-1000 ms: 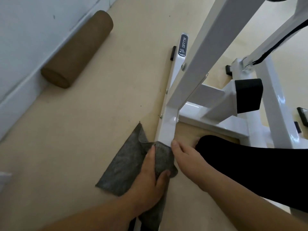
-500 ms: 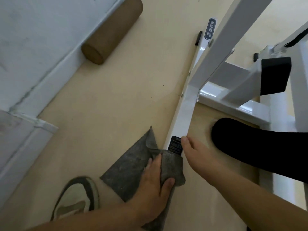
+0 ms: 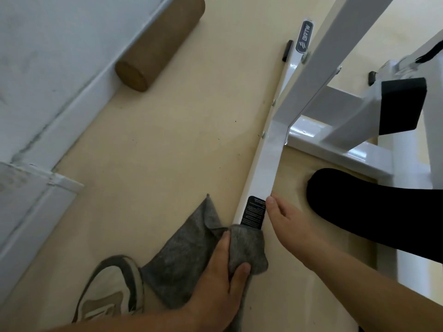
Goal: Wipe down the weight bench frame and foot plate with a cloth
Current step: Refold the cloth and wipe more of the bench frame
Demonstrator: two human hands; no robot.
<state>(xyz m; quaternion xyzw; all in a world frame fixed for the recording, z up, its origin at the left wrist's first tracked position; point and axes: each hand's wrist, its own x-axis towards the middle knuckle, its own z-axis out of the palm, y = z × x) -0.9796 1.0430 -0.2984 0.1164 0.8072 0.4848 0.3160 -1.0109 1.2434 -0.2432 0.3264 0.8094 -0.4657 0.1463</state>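
Grey cloth point(image 3: 189, 255) drapes over the near end of the white frame point(image 3: 267, 161) rail, its loose corner spread on the floor point(image 3: 155, 152) to the left; the left hand point(image 3: 215, 283) grips it, thumb and fingers wrapped round cloth and rail; the right hand point(image 3: 292, 227) rests its thumb on the rail's right edge beside a black label point(image 3: 254, 212), fingers hidden, so I cannot tell its grip; a shoe point(image 3: 110, 291) sits just left of the cloth; a brown roller point(image 3: 158, 44) lies against the wall point(image 3: 48, 56).

Resting on smooth beige floor point(image 3: 155, 152): brown cylindrical roller point(image 3: 158, 41) beside wall point(image 3: 36, 44), white metal bench frame point(image 3: 266, 168), grey felt cloth point(image 3: 182, 255), grey-white sneaker point(image 3: 107, 295).
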